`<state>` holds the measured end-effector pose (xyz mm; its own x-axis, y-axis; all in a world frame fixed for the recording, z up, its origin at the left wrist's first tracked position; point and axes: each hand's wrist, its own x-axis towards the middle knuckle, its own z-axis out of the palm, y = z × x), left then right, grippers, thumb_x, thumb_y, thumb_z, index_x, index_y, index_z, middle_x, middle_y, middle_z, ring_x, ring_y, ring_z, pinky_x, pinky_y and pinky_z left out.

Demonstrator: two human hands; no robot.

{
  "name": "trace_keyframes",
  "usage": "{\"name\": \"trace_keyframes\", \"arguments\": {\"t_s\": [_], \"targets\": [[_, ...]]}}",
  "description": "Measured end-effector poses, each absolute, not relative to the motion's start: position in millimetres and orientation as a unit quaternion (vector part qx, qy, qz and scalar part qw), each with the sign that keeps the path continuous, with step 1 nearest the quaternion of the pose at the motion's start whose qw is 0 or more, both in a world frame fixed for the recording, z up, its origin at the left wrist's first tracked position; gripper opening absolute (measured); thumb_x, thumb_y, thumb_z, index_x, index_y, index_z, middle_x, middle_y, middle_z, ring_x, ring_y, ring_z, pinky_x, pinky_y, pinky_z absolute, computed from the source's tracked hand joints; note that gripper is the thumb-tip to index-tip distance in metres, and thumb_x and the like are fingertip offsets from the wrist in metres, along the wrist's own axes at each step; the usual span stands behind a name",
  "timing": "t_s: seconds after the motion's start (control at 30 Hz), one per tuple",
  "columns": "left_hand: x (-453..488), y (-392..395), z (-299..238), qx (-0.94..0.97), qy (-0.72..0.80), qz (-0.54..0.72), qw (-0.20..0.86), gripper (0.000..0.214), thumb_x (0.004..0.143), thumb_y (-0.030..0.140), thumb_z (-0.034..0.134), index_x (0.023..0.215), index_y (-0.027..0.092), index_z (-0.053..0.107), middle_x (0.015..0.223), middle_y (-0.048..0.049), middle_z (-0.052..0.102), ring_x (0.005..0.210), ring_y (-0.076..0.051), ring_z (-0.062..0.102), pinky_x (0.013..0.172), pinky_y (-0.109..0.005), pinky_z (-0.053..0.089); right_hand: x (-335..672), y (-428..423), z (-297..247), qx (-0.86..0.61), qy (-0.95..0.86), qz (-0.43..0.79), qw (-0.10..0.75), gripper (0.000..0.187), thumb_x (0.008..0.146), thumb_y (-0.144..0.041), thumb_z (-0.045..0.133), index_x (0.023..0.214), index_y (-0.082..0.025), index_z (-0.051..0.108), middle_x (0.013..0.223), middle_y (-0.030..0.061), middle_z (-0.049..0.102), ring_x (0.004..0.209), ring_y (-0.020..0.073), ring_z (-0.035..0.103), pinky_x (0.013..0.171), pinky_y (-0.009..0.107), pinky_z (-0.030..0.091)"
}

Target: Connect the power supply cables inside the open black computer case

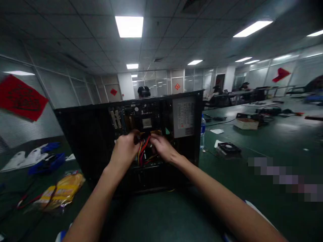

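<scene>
In the head view a black computer case (88,144) stands upright, its open side facing me. Inside it are a motherboard (131,116) with a square silver chip, and a grey power supply (184,117) with a label at the upper right. A bundle of red, yellow and black power cables (142,151) hangs in the lower middle. My left hand (126,146) has its fingers closed on the bundle from the left. From the right, my right hand (163,147) pinches the red cables near their top. Both sets of fingertips are partly hidden and blurred.
The case rests on a dark green table (156,215). To the left lie a yellow plastic packet (63,191), a blue tray (47,164) and white gloves (25,159). On the right are a water bottle (202,131), a black drive-like part (229,148) and a small box (246,123).
</scene>
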<state>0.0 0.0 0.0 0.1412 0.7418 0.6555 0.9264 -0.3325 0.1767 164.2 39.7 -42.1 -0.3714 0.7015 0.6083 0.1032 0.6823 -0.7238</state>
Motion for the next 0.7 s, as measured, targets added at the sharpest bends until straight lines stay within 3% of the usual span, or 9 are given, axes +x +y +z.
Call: {"name": "trace_keyframes", "arguments": {"t_s": [0.23,0.33,0.53,0.7], "targets": [[2.2,-4.9,4.1,-0.74,-0.554,-0.364,0.11,0.028,0.082,0.033,0.064,0.105,0.018,0.068,0.078,-0.0061,0.073,0.072,-0.022,0.069,0.063,-0.026,0.047,171.5,39.2,-40.0,-0.222,-0.755,0.306,0.536,0.009,0.078,-0.023,0.041,0.076,-0.02,0.049,0.063,-0.0028,0.047,0.061,0.014,0.046,0.057,0.024,0.035],[4.4,-8.9,6.7,-0.736,-0.566,-0.355,0.11,0.026,0.081,0.037,0.065,0.098,0.018,0.07,0.077,-0.0066,0.073,0.07,-0.021,0.069,0.061,-0.026,0.045,174.9,37.9,-42.1,-0.194,-0.75,0.305,0.553,0.011,0.078,-0.025,0.041,0.071,-0.02,0.048,0.061,-0.0026,0.044,0.059,0.0135,0.043,0.055,0.024,0.034],[7.3,-13.9,8.8,-0.732,-0.598,-0.296,0.138,0.027,0.086,0.042,0.059,0.087,0.019,0.074,0.08,-0.0106,0.074,0.074,-0.023,0.069,0.061,-0.026,0.042,170.5,39.0,-46.0,-0.215,-0.756,0.299,0.541,0.037,0.09,-0.044,0.044,0.063,-0.019,0.048,0.056,-0.0022,0.043,0.056,0.0123,0.044,0.053,0.024,0.034],[7.6,-11.7,10.6,-0.761,-0.578,-0.274,0.106,0.023,0.087,0.029,0.055,0.081,0.017,0.074,0.078,-0.0102,0.075,0.071,-0.021,0.068,0.06,-0.026,0.04,163.6,44.2,-48.0,-0.24,-0.737,0.331,0.537,0.036,0.093,-0.046,0.046,0.069,-0.019,0.051,0.055,-0.0033,0.048,0.054,0.0124,0.047,0.053,0.023,0.037]]}}
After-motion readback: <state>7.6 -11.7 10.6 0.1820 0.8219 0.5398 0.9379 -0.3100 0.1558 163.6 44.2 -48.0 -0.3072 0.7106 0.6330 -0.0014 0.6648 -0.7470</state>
